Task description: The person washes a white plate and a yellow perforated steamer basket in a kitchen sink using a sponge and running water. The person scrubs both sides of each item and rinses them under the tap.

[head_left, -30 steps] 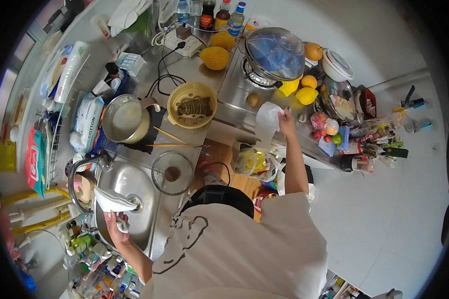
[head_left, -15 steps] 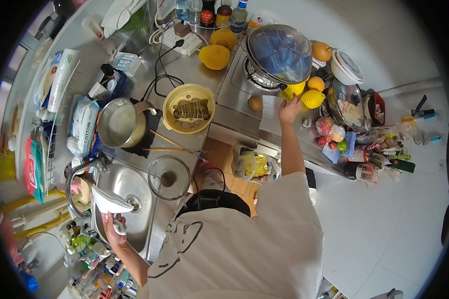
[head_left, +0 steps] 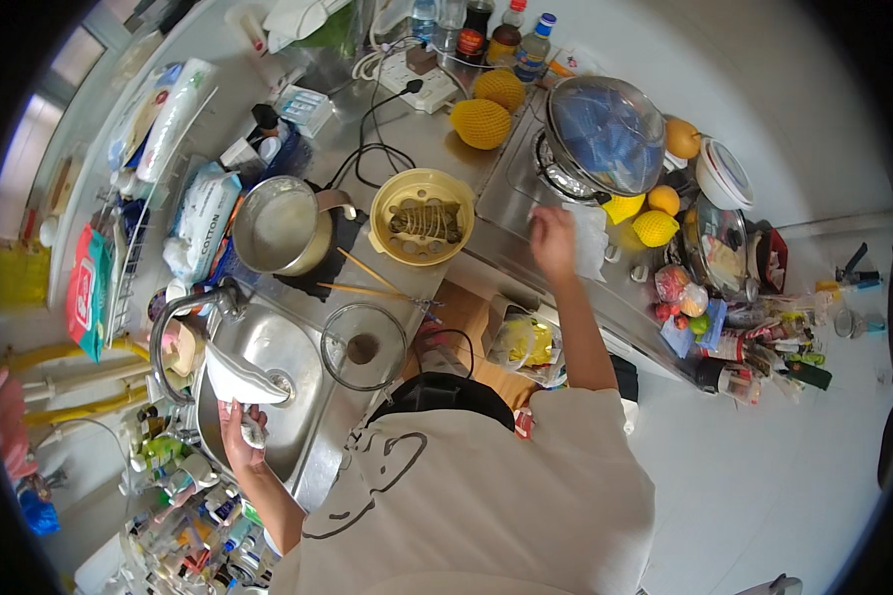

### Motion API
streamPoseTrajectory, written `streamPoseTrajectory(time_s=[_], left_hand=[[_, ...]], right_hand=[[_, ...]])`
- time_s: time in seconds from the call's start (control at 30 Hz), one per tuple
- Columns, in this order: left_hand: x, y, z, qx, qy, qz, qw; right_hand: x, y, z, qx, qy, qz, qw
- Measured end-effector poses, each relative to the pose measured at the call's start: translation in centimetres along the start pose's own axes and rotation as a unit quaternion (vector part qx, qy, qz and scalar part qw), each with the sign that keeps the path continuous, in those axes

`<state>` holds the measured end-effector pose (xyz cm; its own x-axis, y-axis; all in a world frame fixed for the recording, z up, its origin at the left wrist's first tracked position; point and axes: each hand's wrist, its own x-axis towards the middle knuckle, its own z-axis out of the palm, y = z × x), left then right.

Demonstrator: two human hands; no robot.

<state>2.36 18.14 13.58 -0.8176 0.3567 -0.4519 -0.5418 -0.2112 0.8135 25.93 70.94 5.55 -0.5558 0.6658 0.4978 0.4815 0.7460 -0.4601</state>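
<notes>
My left hand grips a white bowl tilted on its side over the steel sink. A small whitish lump, perhaps cloth, shows at that hand's fingers. Over the right counter, my right hand has its fingers curled and slightly blurred. It hovers by a white paper sheet, and anything inside it is hidden. A glass bowl with a brown round thing stands beside the sink. Beyond it sits a yellow steamer basket holding a string-tied bundle.
A steel pot and wooden chopsticks lie near the steamer. The faucet arches over the sink's left side. On the right are a mesh-covered pan, yellow knitted lemons and a lidded pot. A power strip trails black cables.
The view has shifted, moving the scene right and down. My right hand has drawn left from the lemons to where a brown round thing lay; that thing no longer shows. My left hand keeps the bowl.
</notes>
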Motion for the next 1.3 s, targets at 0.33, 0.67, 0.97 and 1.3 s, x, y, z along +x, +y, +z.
streamPoseTrajectory(time_s=[0.33, 0.67, 0.97, 1.3], left_hand=[[-1.5, 0.5, -2.5, -0.045, -0.003, 0.030, 0.999], [-2.9, -0.6, -5.4, -0.087, 0.086, 0.029, 0.992], [-2.9, -1.0, -8.0, -0.093, 0.029, 0.048, 0.994], [-3.0, -1.4, -7.7, -0.102, 0.017, 0.036, 0.994]], right_hand=[[3.7, -13.5, 10.6, -0.053, -0.269, -0.023, 0.961], [6.0, -16.6, 11.5, -0.127, -0.387, 0.152, 0.900], [6.0, -15.1, 13.7, -0.025, -0.357, 0.227, 0.906], [5.8, -11.0, 15.2, 0.160, -0.372, 0.343, 0.848]])
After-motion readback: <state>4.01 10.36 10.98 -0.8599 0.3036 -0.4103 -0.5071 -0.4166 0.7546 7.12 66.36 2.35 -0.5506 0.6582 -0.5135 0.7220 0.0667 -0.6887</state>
